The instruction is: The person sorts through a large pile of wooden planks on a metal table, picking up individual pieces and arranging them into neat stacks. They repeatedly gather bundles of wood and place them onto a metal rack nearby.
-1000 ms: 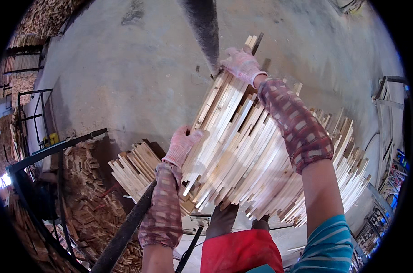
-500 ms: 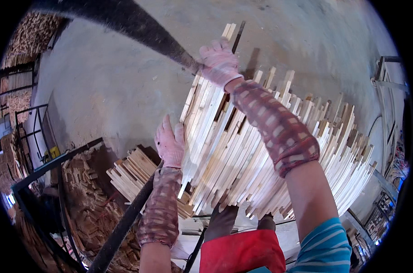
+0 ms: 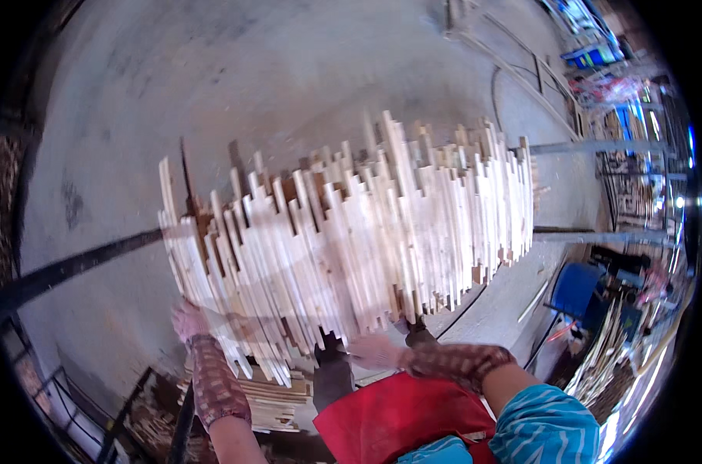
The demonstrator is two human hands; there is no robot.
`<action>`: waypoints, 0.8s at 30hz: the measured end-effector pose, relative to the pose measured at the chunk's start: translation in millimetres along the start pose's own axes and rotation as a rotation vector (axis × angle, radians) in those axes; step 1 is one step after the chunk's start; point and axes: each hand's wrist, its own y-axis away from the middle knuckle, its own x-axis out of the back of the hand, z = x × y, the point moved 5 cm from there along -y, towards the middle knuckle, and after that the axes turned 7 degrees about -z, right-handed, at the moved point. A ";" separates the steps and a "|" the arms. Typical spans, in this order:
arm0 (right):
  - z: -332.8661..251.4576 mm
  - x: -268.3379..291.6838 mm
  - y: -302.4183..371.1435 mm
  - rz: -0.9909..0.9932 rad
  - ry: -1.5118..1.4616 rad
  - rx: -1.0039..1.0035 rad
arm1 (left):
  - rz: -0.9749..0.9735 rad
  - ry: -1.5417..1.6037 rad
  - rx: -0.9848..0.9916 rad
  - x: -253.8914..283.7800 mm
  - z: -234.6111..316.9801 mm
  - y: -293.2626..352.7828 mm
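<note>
Grey concrete floor (image 3: 274, 85) lies beneath pale wooden slats (image 3: 366, 232); left hand (image 3: 187, 321) touches them, right hand (image 3: 376, 352) blurred, both grips unclear.

The left hand (image 3: 187, 321) wears a pale pink knitted work glove, blurred in this view. Below it a dark brown arm sleeve with a fine reddish pattern (image 3: 216, 387) covers the forearm. The right hand (image 3: 376, 352) has the same pale glove and a matching patterned sleeve (image 3: 459, 362). A turquoise shirt with thin white stripes (image 3: 544, 425) covers the upper arm. A red apron (image 3: 397, 421) hangs in front, above dark shoes (image 3: 332, 375).
</note>
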 end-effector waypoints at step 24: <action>281.6 -266.5 235.4 0.417 -0.596 -1.898 | -1.033 0.526 -0.458 38.2 436.3 626.8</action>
